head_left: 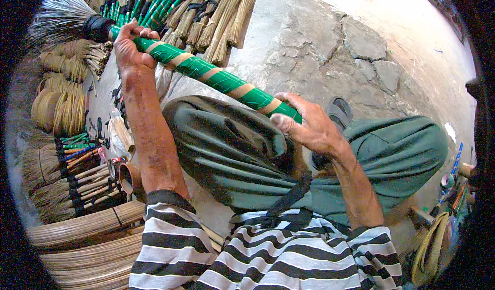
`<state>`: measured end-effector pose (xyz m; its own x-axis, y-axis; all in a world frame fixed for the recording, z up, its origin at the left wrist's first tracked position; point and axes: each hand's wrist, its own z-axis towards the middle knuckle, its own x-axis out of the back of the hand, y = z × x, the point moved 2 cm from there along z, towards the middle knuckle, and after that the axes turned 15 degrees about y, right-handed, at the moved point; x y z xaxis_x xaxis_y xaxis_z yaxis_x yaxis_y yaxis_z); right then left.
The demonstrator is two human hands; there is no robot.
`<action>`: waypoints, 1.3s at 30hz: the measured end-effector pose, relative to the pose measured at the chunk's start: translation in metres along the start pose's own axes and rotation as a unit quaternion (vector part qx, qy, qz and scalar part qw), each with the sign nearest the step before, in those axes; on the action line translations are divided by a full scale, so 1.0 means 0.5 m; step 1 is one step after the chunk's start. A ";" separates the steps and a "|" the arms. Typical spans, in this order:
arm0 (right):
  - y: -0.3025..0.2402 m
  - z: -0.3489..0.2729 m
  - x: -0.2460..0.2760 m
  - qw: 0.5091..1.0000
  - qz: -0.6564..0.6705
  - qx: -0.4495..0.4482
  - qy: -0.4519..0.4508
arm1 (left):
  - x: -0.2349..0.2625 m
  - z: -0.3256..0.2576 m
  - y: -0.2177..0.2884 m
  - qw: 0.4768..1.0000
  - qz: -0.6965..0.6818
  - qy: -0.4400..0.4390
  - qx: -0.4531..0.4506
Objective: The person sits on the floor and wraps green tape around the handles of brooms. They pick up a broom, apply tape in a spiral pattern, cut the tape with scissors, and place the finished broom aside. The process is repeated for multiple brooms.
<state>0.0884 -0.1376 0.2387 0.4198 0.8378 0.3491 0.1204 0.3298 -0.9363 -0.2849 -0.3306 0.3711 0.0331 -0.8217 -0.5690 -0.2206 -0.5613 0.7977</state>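
Observation:
A broom point(221, 78) lies slantwise across the space above my lap. Its thick handle is spirally wrapped in shiny green tape, with tan bands showing between the turns. The pale bristles fan out at the upper left, beyond a black binding. My left hand point(135, 47) is closed round the handle just below that binding. At the handle's lower right end, my right hand point(309, 122) grips it, thumb on the near side and fingers over the far side. The palm side of the right hand is hidden.
Finished-looking brooms with green handles point(154, 6) and straw bundles point(221, 21) lie at the upper left. More brooms point(93, 181) and long cane bundles point(87, 223) line my left. Cracked concrete floor point(309, 37) spreads ahead. A yellowish coil point(430, 243) and tools sit at my right.

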 end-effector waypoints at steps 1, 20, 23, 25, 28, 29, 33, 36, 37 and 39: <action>-0.003 -0.001 0.003 1.000 0.006 -0.005 -0.029 | 0.007 0.001 0.004 1.000 0.005 -0.018 0.007; -0.002 -0.013 0.026 0.972 0.186 -0.032 -0.137 | 0.064 0.040 0.017 0.995 -0.035 -0.077 0.061; -0.001 -0.010 0.036 0.958 0.234 -0.090 -0.137 | 0.069 0.044 0.018 0.989 -0.070 -0.097 0.084; -0.001 -0.012 0.030 0.946 0.221 -0.163 -0.173 | 0.068 0.044 0.015 0.977 -0.104 -0.135 0.130; -0.012 -0.022 0.015 0.939 0.238 -0.180 -0.174 | 0.069 0.042 0.017 0.962 -0.151 -0.167 0.155; -0.017 -0.024 0.010 0.944 0.232 -0.157 -0.174 | 0.070 0.039 0.019 0.958 -0.161 -0.181 0.154; -0.035 -0.020 0.015 0.981 0.098 0.000 -0.169 | 0.067 0.016 0.021 0.947 -0.151 -0.233 0.160; -0.036 0.001 0.017 0.975 0.082 -0.033 -0.202 | 0.049 -0.007 0.018 0.929 -0.177 -0.285 0.153; -0.037 0.007 0.010 0.971 0.089 -0.039 -0.216 | 0.038 -0.014 0.015 0.915 -0.183 -0.323 0.160; -0.037 0.014 -0.007 0.983 0.068 -0.015 -0.171 | 0.028 -0.008 0.004 0.985 -0.038 -0.166 0.035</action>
<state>0.0784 -0.1438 0.2551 0.1078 0.9723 0.2073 0.1121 0.1953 -0.9743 -0.2808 -0.3436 0.3654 -0.2663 -0.6929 -0.6701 -0.2973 -0.6022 0.7409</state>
